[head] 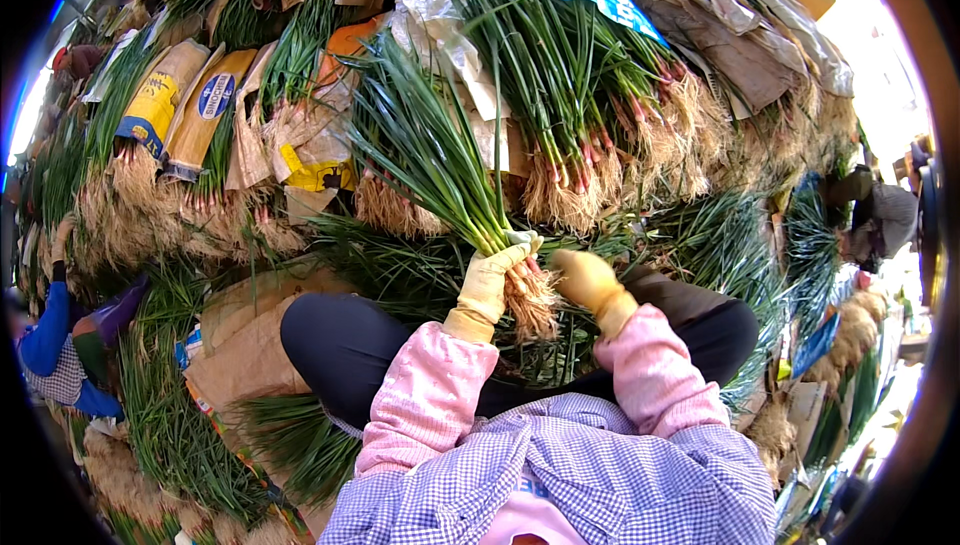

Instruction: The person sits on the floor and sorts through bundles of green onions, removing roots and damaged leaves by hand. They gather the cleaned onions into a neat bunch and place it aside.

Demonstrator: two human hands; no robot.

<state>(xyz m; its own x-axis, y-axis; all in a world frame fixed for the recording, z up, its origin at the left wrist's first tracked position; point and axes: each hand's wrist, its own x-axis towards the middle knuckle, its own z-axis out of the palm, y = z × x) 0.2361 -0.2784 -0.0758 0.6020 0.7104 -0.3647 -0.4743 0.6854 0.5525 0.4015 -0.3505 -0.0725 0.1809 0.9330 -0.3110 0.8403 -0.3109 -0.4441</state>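
Note:
My left hand, in a yellow rubber glove, is closed around a bunch of leafy green alliums. Their long leaves point up and to the left, away from me. Below the fist hang reddish stem bases and tan, stringy roots. Just right of these roots is my right hand, also gloved in yellow and blurred. Its fingers are hard to make out, and I cannot tell whether it touches the roots. Loose green stalks lie around and beneath both hands.
Rooted allium bundles form a bank ahead, partly covered by paper sacks. My bent knees flank the work. A brown sack and more greens lie left. Other people sit at far left and right.

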